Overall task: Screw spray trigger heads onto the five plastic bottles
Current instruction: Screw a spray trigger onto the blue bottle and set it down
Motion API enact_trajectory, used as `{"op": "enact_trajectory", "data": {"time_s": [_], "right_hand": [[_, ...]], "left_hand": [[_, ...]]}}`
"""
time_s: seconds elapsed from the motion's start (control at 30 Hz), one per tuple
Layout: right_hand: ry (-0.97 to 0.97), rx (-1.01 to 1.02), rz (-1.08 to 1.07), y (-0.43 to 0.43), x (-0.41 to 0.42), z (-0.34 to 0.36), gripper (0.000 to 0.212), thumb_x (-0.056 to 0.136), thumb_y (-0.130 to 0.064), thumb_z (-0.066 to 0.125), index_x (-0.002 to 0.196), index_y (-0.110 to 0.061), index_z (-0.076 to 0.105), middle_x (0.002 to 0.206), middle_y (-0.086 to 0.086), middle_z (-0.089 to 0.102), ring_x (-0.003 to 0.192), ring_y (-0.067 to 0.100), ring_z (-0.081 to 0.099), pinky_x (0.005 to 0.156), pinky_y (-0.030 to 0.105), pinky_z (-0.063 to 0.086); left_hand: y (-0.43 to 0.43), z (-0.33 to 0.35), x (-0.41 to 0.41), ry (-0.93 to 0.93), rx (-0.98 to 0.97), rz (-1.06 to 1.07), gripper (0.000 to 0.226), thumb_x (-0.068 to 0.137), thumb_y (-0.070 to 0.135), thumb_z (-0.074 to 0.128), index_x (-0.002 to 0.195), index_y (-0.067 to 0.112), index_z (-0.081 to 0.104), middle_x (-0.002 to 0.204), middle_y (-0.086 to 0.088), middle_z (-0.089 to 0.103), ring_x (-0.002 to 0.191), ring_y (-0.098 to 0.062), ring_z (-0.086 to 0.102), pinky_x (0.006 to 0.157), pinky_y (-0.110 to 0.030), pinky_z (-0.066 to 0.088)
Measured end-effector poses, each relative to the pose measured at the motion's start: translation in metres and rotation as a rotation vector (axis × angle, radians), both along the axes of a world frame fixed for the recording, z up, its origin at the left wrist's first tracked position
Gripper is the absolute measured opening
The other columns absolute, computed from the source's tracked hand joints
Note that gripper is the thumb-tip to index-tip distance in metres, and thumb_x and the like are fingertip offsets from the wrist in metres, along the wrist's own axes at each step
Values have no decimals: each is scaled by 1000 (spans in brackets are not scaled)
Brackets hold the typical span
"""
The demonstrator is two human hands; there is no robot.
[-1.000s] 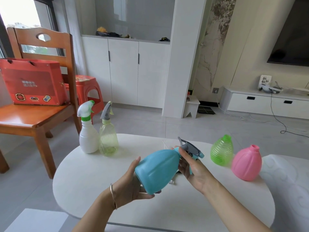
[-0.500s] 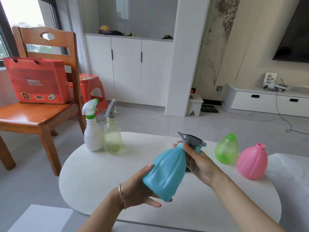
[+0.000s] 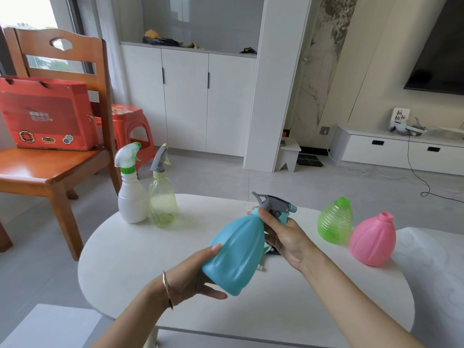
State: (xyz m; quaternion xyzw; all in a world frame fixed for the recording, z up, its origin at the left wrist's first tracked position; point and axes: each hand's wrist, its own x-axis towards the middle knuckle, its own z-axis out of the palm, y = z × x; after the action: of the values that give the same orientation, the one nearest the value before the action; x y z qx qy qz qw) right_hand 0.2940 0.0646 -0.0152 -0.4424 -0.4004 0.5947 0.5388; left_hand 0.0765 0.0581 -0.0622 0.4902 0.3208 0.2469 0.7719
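Bright daylight pours in from the window (image 3: pixel 27 11) at the top left, which glows plain white. The chair seat (image 3: pixel 37 178) shines a little. Shadows on the table (image 3: pixel 125 247) are soft and pale. The middle looks sharp. Straight lines bend near the edges.

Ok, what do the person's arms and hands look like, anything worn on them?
Both arms are bare: no sleeves, no gloves. The left hand has a thin metal bangle at its wrist. The right hand and wrist wear nothing visible.
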Motion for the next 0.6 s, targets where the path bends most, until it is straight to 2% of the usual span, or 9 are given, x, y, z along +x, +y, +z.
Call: {"op": "enact_trajectory", "data": {"time_s": [0.13,0.27,0.33,0.43,0.5,0.6], "right_hand": [[-74,-4,-71,1,-10,1,58,53,-48,78,101,-16,69,103,0,75,92,8,70,68,18,53],[-187,-84,-62,1,-26,-4,73,56,-63,72,115,-22,62,116,-6,68,110,12,63,87,30,53],[-217,-142,-34,1,-39,-6,69,56,-64,71,112,-23,61,115,-6,62,113,17,60,95,37,51],[-226,-128,124,-1,-65,-7,58,63,-61,67,111,-27,64,116,-6,65,108,17,64,88,34,54],[-273,-71,190,-1,-85,-7,63,65,-60,67,117,-26,61,115,-5,68,103,13,67,84,31,56],[-369,26,173,6,-118,-9,70,62,-60,67,124,-30,53,113,-5,69,100,6,66,83,27,56]], "left_hand": [[-1,-1,-4,19,37,82,95,39,67,81,119,22,55,96,-4,75,88,-25,71,68,-37,59],[6,1,-16,48,179,277,81,50,62,78,122,30,56,108,1,72,99,-22,69,74,-39,59],[10,2,-27,29,223,391,70,55,55,76,118,32,58,111,0,71,99,-18,69,72,-35,59],[15,3,-43,41,327,527,59,60,57,73,113,39,54,116,-3,64,96,-15,69,69,-30,58],[17,1,-54,39,408,570,56,70,58,66,118,40,46,115,1,61,93,-11,70,68,-25,58],[22,-5,-73,84,511,620,45,78,55,55,119,49,37,114,12,58,98,-8,66,75,-27,58]]}}
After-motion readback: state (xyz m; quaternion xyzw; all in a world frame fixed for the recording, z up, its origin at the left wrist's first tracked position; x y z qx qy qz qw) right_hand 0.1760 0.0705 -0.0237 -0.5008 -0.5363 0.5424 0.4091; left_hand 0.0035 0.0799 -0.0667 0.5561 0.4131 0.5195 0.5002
